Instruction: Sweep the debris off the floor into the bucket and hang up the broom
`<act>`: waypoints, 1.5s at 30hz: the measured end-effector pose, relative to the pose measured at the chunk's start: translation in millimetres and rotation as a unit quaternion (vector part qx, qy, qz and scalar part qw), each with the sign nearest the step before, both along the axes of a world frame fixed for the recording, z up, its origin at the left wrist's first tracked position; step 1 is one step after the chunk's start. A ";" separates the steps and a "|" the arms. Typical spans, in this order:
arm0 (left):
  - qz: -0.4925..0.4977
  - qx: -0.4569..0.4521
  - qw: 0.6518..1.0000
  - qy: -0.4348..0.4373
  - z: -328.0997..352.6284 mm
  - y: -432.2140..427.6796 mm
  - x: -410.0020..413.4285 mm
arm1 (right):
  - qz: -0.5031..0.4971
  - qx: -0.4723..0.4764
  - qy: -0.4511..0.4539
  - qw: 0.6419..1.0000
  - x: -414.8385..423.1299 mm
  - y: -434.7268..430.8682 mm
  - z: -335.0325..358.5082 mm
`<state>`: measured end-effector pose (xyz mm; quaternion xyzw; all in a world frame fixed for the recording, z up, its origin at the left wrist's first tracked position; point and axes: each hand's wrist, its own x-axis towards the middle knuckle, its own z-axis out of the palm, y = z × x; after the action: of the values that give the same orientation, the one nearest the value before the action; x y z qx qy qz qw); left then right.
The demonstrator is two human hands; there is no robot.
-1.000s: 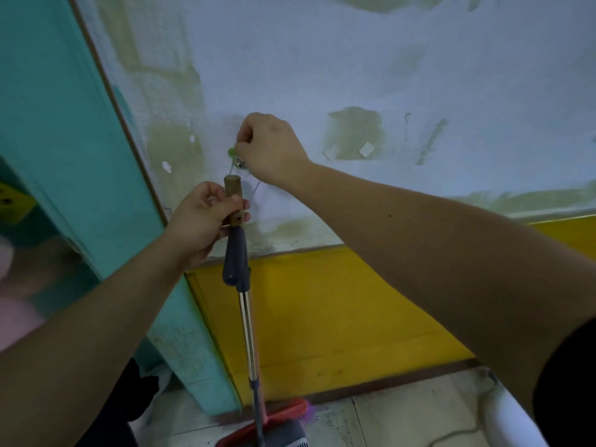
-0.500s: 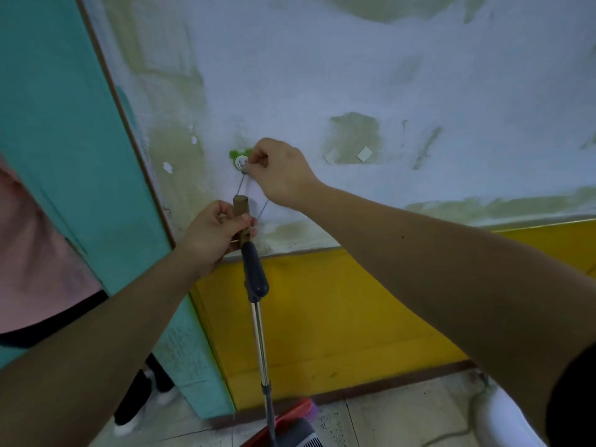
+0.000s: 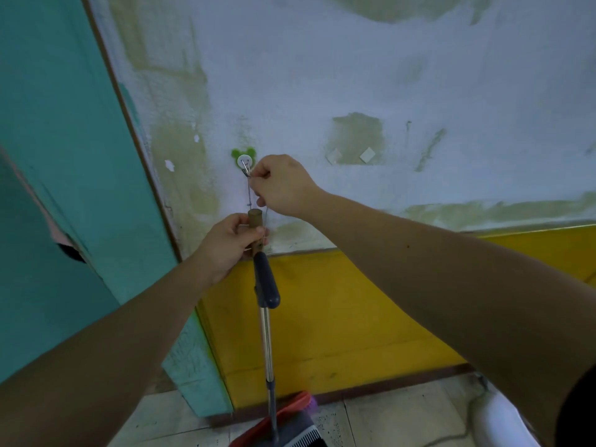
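Observation:
The broom (image 3: pixel 266 333) hangs upright against the wall, with a steel shaft, a dark blue grip and a brown wooden tip. My left hand (image 3: pixel 229 243) grips that tip. A thin string loop (image 3: pixel 249 188) runs from the tip up to a white and green wall hook (image 3: pixel 244 160). My right hand (image 3: pixel 281 185) pinches the string just right of and below the hook. The broom's grey head (image 3: pixel 301 433) and a red dustpan (image 3: pixel 283 414) show at the bottom edge near the floor. No bucket is in view.
A teal door frame (image 3: pixel 96 195) stands to the left of the hook. The wall is patchy white above and yellow (image 3: pixel 354 317) below. A white object with a cable (image 3: pixel 503 424) sits on the tiled floor at the lower right.
My right hand has slid down and right off the hook, which now shows with the string over it. The left hand and broom top sit lower relative to the hook.

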<state>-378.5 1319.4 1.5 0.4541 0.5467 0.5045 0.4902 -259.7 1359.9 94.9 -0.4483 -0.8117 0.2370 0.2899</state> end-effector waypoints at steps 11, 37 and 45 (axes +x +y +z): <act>-0.012 0.005 0.999 0.037 -3.8 0.0 -10.8 | -0.017 -0.072 0.053 0.996 -7.6 5.9 -5.0; -0.014 -0.009 0.980 0.199 4.8 -13.9 -13.7 | -0.048 -0.084 0.057 0.994 -13.3 -8.2 -21.7; -0.032 -0.009 0.987 0.159 0.1 -25.6 -17.6 | -0.079 -0.103 0.039 0.991 -6.3 -24.3 -35.7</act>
<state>-396.1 1293.8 1.6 0.5415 0.6077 0.4049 0.4166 -266.0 1335.6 59.2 -0.5285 -0.7335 0.3127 0.2915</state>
